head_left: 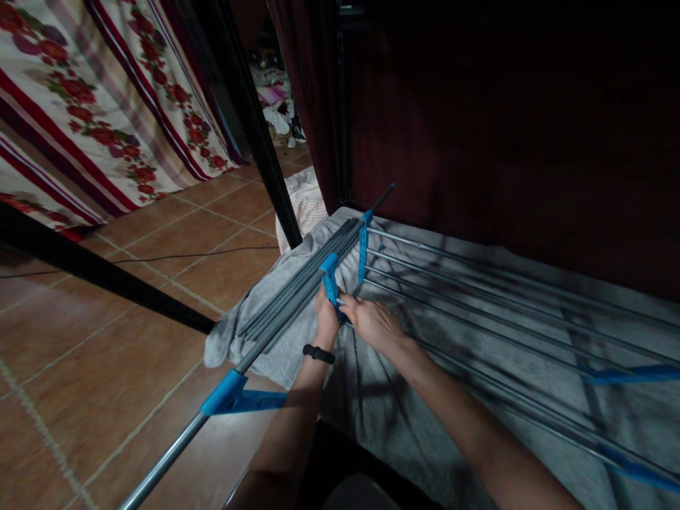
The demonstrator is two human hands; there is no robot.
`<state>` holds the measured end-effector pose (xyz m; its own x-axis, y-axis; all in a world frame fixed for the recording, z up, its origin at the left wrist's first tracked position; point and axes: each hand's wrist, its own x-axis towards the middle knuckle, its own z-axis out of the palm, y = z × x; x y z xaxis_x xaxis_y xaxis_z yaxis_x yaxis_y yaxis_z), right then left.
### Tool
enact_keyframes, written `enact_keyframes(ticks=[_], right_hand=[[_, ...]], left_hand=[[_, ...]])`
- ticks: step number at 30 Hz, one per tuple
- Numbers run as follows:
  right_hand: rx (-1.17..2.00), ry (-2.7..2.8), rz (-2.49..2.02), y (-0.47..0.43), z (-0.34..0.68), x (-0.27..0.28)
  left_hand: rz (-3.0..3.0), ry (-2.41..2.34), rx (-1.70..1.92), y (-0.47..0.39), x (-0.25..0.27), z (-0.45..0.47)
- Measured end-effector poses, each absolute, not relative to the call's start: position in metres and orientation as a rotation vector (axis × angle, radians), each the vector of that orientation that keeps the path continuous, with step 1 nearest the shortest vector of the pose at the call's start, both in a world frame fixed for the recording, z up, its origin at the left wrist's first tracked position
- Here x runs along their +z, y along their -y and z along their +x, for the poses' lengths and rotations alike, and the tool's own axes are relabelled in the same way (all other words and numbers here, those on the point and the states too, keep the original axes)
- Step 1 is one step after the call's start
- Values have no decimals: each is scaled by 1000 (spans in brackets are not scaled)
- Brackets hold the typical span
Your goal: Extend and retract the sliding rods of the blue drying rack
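A drying rack with grey metal rods and blue plastic brackets lies across the grey blanket. My left hand, below a black wristband, is closed around the near blue bracket. Beside it, my right hand pinches the end of a metal rod at that bracket. Farther back, another blue bracket carries several rods that run off to the right. A third blue bracket sits on the long tube at lower left. My fingers partly hide where rod and bracket meet.
The grey blanket covers the surface under the rack. Black posts stand at its left edge, with a dark red curtain behind. A cable crosses the tiled floor. A floral curtain hangs at far left.
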<state>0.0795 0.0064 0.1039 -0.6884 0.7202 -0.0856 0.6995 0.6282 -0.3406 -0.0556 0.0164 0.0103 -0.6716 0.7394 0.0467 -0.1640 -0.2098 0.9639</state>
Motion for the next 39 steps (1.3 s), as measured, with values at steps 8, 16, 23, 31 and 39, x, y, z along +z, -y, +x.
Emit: enact_keyframes(ticks=[8, 16, 23, 31, 39], right_hand=[[434, 2836, -1236, -2, 78, 90], [510, 2837, -1217, -4, 77, 74], [464, 2824, -1223, -6, 76, 64], [485, 2867, -1268, -6, 72, 61], [659, 2817, -1279, -14, 69, 66]], left_hand=[[797, -1474, 1938, -19, 7, -54], [847, -1426, 1919, -20, 8, -53], [820, -1407, 1945, -22, 8, -49], [786, -1423, 1944, -24, 7, -47], [740, -1483, 1901, -21, 10, -44]])
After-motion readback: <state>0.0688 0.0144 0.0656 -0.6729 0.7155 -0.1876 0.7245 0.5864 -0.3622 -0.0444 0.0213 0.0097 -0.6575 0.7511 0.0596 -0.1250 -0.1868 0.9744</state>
